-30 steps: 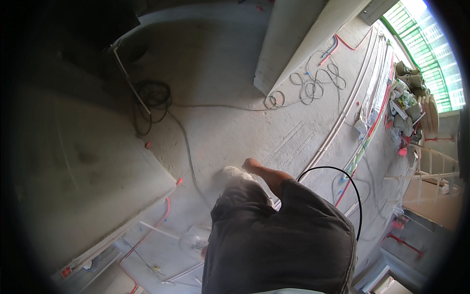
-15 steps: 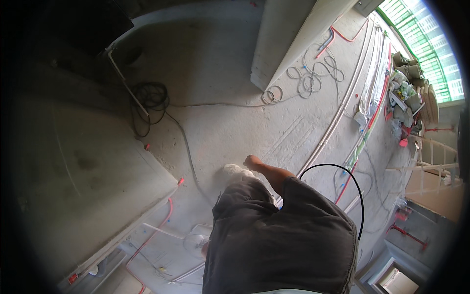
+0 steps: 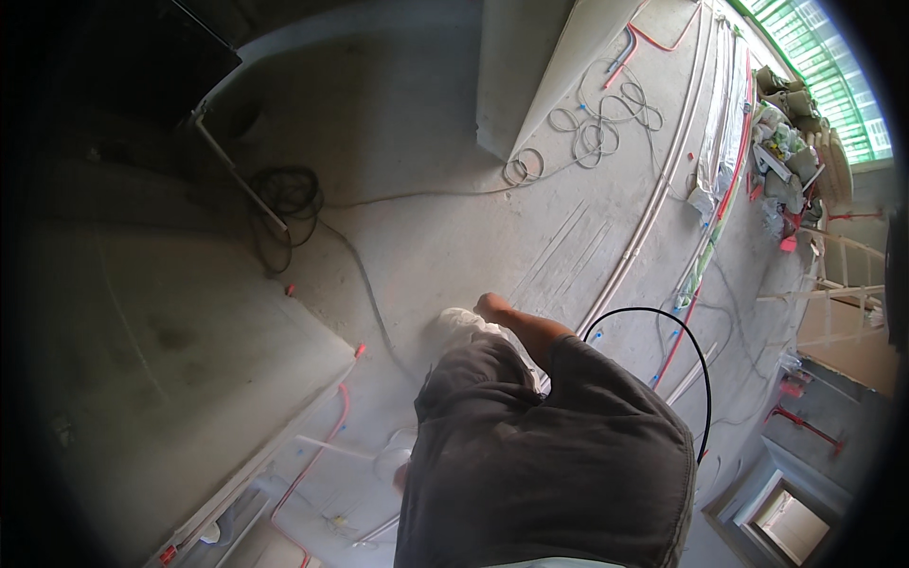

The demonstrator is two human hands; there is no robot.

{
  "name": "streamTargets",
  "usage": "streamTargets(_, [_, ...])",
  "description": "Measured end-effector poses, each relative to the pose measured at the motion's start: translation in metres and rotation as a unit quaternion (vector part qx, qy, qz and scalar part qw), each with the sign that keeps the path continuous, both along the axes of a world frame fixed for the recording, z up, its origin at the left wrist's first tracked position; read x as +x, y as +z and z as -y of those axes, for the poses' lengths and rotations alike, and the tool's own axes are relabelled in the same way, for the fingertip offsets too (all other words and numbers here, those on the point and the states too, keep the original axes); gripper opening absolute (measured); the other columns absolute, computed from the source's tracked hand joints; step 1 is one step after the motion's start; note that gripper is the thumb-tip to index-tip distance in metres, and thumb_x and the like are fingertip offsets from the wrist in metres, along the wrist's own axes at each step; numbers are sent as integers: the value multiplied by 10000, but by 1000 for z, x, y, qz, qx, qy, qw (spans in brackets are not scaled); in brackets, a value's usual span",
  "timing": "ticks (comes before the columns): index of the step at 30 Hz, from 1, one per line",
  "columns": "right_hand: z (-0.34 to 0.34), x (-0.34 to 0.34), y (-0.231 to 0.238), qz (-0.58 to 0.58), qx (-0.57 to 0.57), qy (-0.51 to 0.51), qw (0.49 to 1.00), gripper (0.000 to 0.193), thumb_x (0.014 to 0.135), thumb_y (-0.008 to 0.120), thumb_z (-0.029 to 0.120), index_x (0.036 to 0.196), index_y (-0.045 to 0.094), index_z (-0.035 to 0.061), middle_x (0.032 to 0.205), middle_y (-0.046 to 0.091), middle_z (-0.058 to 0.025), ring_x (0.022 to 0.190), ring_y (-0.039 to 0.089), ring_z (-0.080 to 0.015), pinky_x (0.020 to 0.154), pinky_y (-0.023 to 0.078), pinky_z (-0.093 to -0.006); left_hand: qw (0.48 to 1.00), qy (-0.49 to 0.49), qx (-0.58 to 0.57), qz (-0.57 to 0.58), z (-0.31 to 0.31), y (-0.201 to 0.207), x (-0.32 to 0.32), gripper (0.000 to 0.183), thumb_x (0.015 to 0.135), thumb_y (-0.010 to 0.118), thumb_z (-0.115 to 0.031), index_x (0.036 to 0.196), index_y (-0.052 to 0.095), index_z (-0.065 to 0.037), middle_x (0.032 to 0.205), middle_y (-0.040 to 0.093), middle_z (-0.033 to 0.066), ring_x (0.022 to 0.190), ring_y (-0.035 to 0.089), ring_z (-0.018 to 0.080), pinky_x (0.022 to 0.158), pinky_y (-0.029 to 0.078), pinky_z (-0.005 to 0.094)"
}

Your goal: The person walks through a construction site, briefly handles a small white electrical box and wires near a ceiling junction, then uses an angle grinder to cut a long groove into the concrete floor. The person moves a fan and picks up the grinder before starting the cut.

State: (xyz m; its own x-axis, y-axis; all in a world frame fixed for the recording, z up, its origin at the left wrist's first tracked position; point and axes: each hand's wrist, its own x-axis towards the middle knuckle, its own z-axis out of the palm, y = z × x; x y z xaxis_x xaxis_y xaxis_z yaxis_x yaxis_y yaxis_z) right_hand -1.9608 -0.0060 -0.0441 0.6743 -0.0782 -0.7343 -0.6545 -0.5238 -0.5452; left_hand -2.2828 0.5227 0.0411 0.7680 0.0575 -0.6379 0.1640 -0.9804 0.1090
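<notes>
My right hand (image 3: pixel 490 307) is closed at the end of my bare forearm, low over the grey floor. Whatever it may hold is hidden. Right beside it is a whitish, dusty, rounded thing (image 3: pixel 460 325), its kind unclear, partly covered by my dark grey clothing (image 3: pixel 540 454). Haze blurs the floor to its left. At the left edge of the clothing a small blurred patch of skin shows, perhaps my left hand (image 3: pixel 401 476); its fingers cannot be made out. A pale, see-through round thing (image 3: pixel 386 462) lies next to that patch.
A black cable (image 3: pixel 705 379) arcs out at my right side. Coiled dark cable (image 3: pixel 284 194) lies at far left, and thin wire loops (image 3: pixel 597 137) near a pillar (image 3: pixel 521 76). Long pipes (image 3: pixel 653 218) run along the right, with heaped bags (image 3: pixel 786 142) beyond. A wall (image 3: pixel 180 350) stands at left.
The view has turned slightly, so the pillar sits further left and the wall's lower edge further right. My right hand stays closed beside the whitish thing, with little movement.
</notes>
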Motion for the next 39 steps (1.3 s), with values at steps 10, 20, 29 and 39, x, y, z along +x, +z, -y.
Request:
streamTargets(10, [9, 0, 24, -28, 27, -10, 999, 322, 831, 645, 239, 915, 743, -56, 967, 719, -310, 948, 711, -471, 813, 557, -521, 931, 165, -272, 180, 1, 7, -3, 246, 981, 634, -235, 795, 679, -81, 700, 632, 105, 649, 612, 312, 588, 418, 477])
streamTargets(20, [7, -8, -38, 46, 5, 29, 999, 288, 896, 659, 245, 752, 703, -1, 663, 679, -146, 564, 665, -256, 583, 522, -443, 977, 66, -155, 128, 18, 19, 0, 169, 871, 725, -234, 884, 719, -65, 853, 698, 121, 820, 688, 313, 722, 528, 442])
streamTargets(29, [25, -12, -36, -55, 48, 60, 996, 266, 892, 671, 236, 793, 697, -10, 721, 683, -117, 588, 646, -234, 527, 497, -411, 739, 606, -290, 43, 104, 106, 22, 240, 964, 683, -215, 1100, 695, -19, 963, 713, 96, 793, 705, 222, 692, 582, 367])
streamTargets(39, [16, 26, 0, -50, 3, 171, 984, 230, 899, 687, 247, 871, 708, 20, 743, 692, -103, 619, 663, -220, 530, 510, -384, 681, 675, -275, 70, 172, 89, -56, 322, 925, 683, -257, 1106, 716, 7, 885, 711, 100, 737, 708, 196, 610, 552, 331])
